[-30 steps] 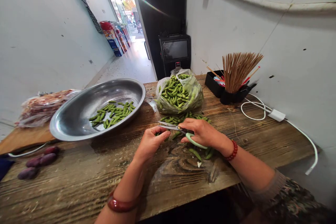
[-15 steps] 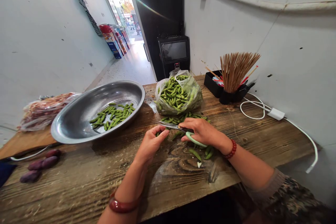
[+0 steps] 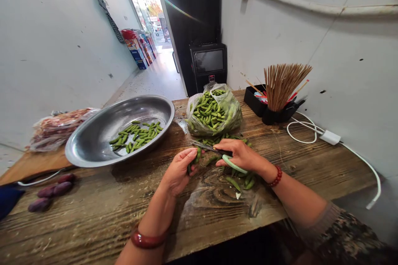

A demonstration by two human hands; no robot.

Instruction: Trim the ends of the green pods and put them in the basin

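Note:
My left hand (image 3: 181, 169) pinches a green edamame pod (image 3: 197, 155) between thumb and fingers. Wrapped round the pale green handles of a pair of scissors (image 3: 235, 166) is my right hand (image 3: 238, 153); the blades point left, close to the pod's upper end. Loose edamame pods (image 3: 233, 181) lie on the wooden table under and around my right hand. Just beyond my hands sits a clear plastic bag (image 3: 234, 115) full of pods. To the left, a wide steel basin (image 3: 88, 143) holds a scatter of pods.
Several purple-red tubers (image 3: 62, 188) lie at the left, below a bagged pinkish bundle (image 3: 60, 126) on a wooden board. Skewers (image 3: 281, 87) stand in a black holder (image 3: 273, 116) at the back right, beside a white cable (image 3: 360, 157). A black-cased screen (image 3: 209, 61) stands behind the table.
My left hand has turned, so the pod between its fingers now shows upright. The scissors stay beside it in my right hand. The whole view has shifted slightly.

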